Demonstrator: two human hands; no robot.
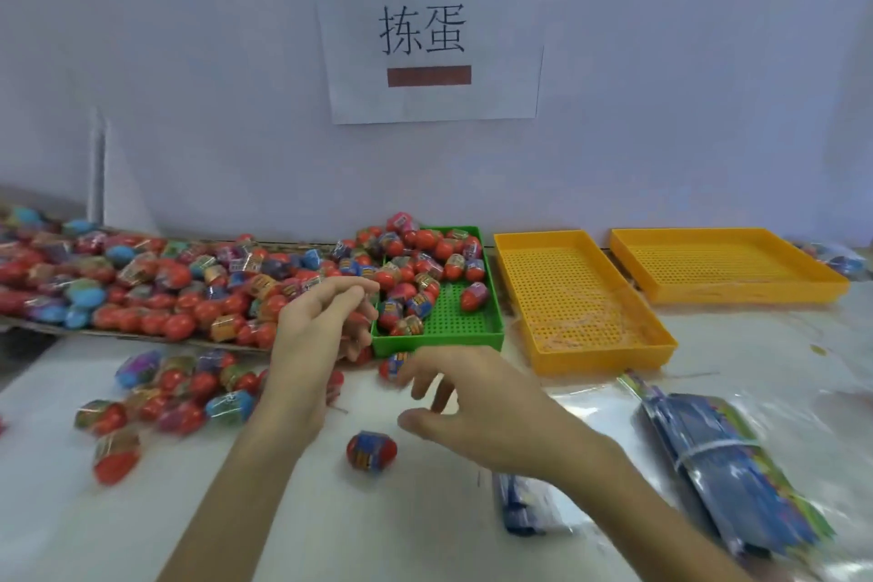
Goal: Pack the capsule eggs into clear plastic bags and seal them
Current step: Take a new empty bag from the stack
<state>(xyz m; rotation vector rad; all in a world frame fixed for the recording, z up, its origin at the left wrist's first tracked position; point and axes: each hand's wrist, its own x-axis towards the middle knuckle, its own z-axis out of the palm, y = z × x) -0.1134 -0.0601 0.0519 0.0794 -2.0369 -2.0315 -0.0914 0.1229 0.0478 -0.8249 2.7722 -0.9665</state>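
Even, bright, cool light with faint shadows. Glare sheens the clear plastic bags point(595, 402). Motion blur softens everything; edges bow outward.

A green tray point(491, 298) with a perforated floor sits on the white desk point(425, 534), against the pale wall point(189, 61). Just right of the green tray lies a yellow tray point(581, 298), also perforated, angled a little. Further right of the green tray, beyond the first yellow one, is a second yellow tray point(727, 265), near the wall. Above the green tray a white sign point(430, 38) hangs on the wall, printed with two black characters; one brown strip sits under them and another at the sign's upper left corner. Left of the green tray a flat cardboard sheet point(141, 336) lies on the desk.
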